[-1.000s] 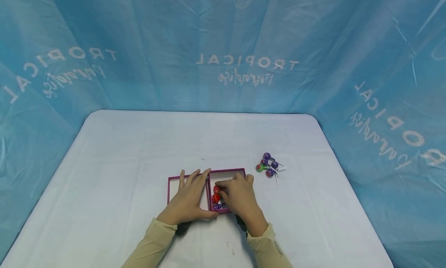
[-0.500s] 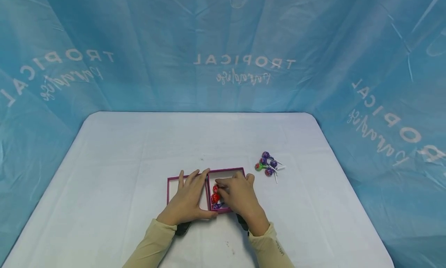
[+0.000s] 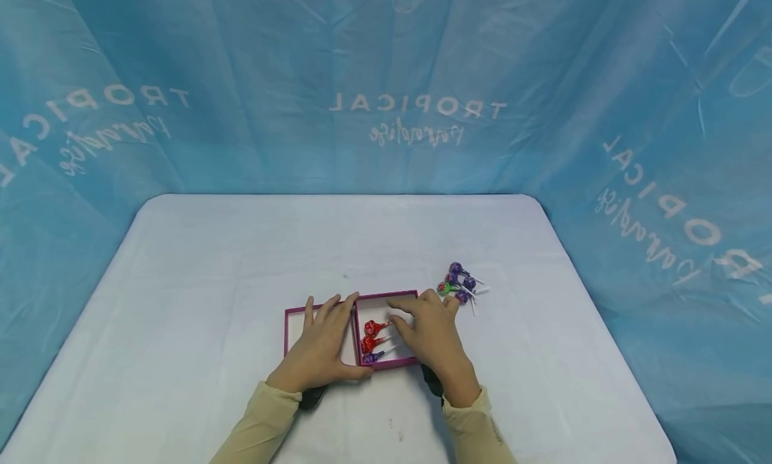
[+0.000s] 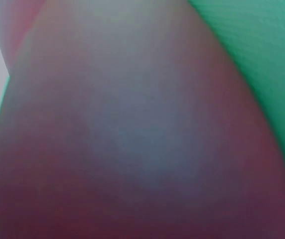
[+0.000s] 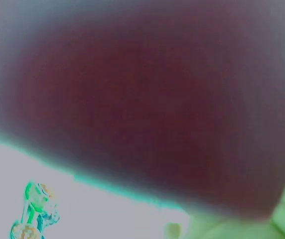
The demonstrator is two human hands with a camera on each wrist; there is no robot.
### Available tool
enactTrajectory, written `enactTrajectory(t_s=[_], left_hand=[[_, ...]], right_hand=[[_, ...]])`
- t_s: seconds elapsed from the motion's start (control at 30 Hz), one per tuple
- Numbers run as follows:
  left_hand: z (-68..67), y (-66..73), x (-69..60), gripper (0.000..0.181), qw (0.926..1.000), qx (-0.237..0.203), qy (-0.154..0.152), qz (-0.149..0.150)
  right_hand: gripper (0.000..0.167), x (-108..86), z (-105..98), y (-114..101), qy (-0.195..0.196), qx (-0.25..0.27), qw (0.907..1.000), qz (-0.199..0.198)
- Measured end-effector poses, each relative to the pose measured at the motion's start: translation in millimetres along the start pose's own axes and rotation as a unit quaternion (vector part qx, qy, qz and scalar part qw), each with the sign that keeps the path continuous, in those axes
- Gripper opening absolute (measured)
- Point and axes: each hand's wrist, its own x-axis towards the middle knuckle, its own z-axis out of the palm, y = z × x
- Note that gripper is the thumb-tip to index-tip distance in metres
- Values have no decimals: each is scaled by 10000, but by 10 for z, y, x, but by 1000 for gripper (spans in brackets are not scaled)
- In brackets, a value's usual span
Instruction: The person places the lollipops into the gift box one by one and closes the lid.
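Two joined box halves with magenta rims and pale insides lie on the table. My left hand (image 3: 316,350) spreads across the left half (image 3: 286,330), fingertips at the far rim and thumb along the near edge. Inside the right half (image 3: 386,294) lie an upper red lollipop (image 3: 371,328), a lower red lollipop (image 3: 367,344) and a purple lollipop (image 3: 370,358), heads to the left. Over that half's right side is my right hand (image 3: 435,333), thumb and index finger apart, nothing seen between them. It hides part of the right wall. Blurred skin fills most of both wrist views.
Beyond the right hand, a loose cluster of several purple lollipops (image 3: 469,283) and a green one (image 3: 444,287) lies on the white table (image 3: 241,249). Part of that cluster shows in the right wrist view. Blue printed curtains (image 3: 386,162) surround the table.
My right thumb and index finger have parted from the upper red lollipop, and the hand has shifted right. The lollipop stays in the box. The left hand keeps its place on the box.
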Motion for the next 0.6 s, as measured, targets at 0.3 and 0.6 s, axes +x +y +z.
enactTrajectory(t_s=[0.3, 0.6], left_hand=[[2, 3, 3, 133, 10000, -23, 28, -14], [11, 1, -5, 133, 9999, -120, -13, -56]], right_hand=[[24, -8, -117, 95, 476, 104, 9988, 32], [21, -13, -178, 206, 644, 78, 9976, 223]])
